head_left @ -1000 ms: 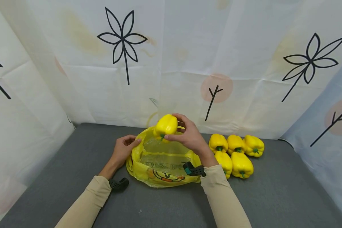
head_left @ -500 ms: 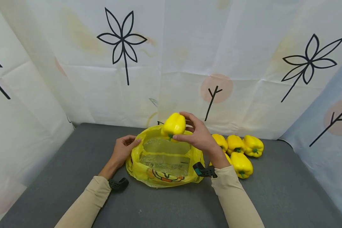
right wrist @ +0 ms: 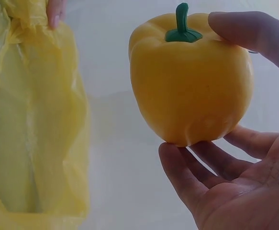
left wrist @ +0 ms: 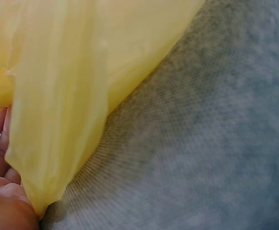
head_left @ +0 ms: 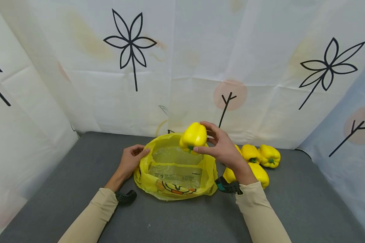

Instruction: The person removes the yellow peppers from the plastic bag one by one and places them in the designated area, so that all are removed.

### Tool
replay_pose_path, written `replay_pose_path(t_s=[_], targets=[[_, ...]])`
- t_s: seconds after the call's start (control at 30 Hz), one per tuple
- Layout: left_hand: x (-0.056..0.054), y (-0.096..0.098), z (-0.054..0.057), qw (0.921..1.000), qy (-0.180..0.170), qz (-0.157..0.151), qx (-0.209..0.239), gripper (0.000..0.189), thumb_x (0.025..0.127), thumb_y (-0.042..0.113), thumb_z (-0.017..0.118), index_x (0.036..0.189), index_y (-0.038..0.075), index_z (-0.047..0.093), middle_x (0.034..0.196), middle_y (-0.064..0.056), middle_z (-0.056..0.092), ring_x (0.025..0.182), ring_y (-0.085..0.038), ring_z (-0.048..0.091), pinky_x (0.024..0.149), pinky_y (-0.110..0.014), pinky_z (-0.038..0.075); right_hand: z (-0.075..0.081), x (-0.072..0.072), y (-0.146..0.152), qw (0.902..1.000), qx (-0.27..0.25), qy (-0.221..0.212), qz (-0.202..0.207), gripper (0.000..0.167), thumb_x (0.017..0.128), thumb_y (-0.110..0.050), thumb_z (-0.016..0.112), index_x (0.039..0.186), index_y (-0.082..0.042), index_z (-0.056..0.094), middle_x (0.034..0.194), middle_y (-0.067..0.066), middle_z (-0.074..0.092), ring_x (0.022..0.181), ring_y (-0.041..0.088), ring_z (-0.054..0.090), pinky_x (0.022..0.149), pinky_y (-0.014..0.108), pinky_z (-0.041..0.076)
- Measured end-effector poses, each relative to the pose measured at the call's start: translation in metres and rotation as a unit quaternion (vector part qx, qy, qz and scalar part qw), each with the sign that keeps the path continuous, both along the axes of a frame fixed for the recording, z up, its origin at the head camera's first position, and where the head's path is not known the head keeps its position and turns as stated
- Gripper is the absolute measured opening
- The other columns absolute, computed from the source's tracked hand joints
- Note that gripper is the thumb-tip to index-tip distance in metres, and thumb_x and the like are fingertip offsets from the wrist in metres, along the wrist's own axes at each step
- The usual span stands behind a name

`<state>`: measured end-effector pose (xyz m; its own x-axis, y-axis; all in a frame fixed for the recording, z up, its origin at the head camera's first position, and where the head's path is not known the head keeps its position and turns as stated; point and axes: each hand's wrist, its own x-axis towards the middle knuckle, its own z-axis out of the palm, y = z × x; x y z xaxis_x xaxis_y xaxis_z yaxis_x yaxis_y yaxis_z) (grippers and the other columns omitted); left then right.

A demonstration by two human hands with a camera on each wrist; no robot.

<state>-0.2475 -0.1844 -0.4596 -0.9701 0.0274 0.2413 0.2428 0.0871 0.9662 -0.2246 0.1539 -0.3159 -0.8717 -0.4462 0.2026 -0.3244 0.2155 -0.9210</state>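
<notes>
A yellow bell pepper [head_left: 194, 135] with a green stem is held by my right hand [head_left: 223, 148], above the right part of the bag's mouth in the head view. In the right wrist view the thumb lies by the stem of the pepper [right wrist: 192, 86] and the fingers support its other end. The yellow plastic bag [head_left: 176, 193] stands on the table with its mouth spread; its see-through inside shows printed text. My left hand [head_left: 130, 160] pinches the bag's left rim. In the left wrist view, the bag [left wrist: 58, 105] covers part of that hand.
Several more yellow bell peppers [head_left: 269, 156] sit in a cluster to the right of the bag, partly hidden by my right forearm. The dark grey table [head_left: 182, 219] meets a white patterned cloth [head_left: 188, 67] at the back and sides.
My right hand has moved to the right with the bell pepper, from over the middle of the bag toward its right side. The left hand and the bag stay in place.
</notes>
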Motion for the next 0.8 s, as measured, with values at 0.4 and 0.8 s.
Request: replay_pose_path(t_s=[0.4,0.8], targets=[[0.001,-0.001,0.0,1.0,0.004,-0.005,0.002,0.029,0.099,0.018,0.07,0.111,-0.009,0.069,0.093,-0.006,0.068,0.076,-0.014,0.066,0.064,-0.026,0.058,-0.005,0.005,0.026,0.9999,0.004,-0.007,-0.01,0.084,0.089,-0.008,0.079,0.158,-0.01,0.031,0.153,0.013,0.039,0.136,0.037,0.047,0.107,0.055,0.043],[0.001,-0.001,0.0,1.0,0.0,-0.005,0.003,0.029,0.099,0.017,0.07,0.112,-0.009,0.069,0.094,-0.005,0.069,0.076,-0.014,0.067,0.065,-0.027,0.059,-0.008,0.008,0.053,0.9992,0.018,-0.017,-0.033,0.084,0.09,-0.011,0.079,0.159,-0.013,0.031,0.154,0.012,0.037,0.136,0.037,0.047,0.098,0.034,0.052]])
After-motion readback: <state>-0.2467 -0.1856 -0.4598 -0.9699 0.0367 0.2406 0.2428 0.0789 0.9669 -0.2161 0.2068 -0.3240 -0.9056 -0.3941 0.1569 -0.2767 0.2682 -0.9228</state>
